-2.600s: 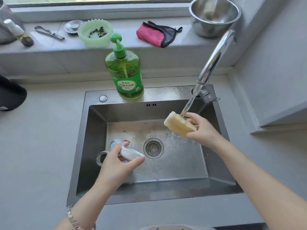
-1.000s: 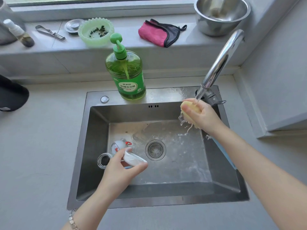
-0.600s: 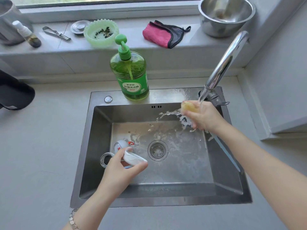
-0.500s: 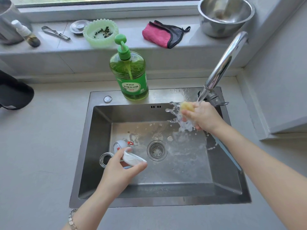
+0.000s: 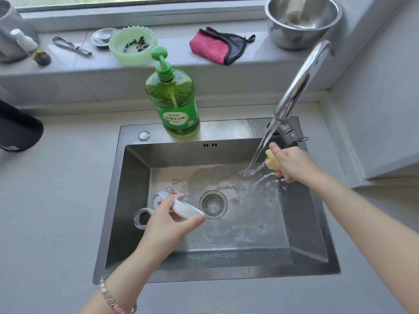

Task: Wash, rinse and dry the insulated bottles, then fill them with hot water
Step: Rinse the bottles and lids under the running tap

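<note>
Your R hand (image 5: 292,164) grips the sponge (image 5: 271,160) at the sink's (image 5: 226,130) back-right corner, L hand (image 5: 167,220) pinches the cap (image 5: 186,209): wring it right under the stream (image 5: 260,150).

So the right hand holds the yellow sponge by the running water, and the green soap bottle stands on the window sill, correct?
Not the sill: in the head view the green soap bottle stands on the sink's back rim. The right hand does hold the yellow sponge by the running water.

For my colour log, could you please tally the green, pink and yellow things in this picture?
Green: 2, scalloped pale-green bowl, green pump soap bottle
Pink: 1, folded pink cloth
Yellow: 1, squeezed yellow sponge
Total: 4
</note>
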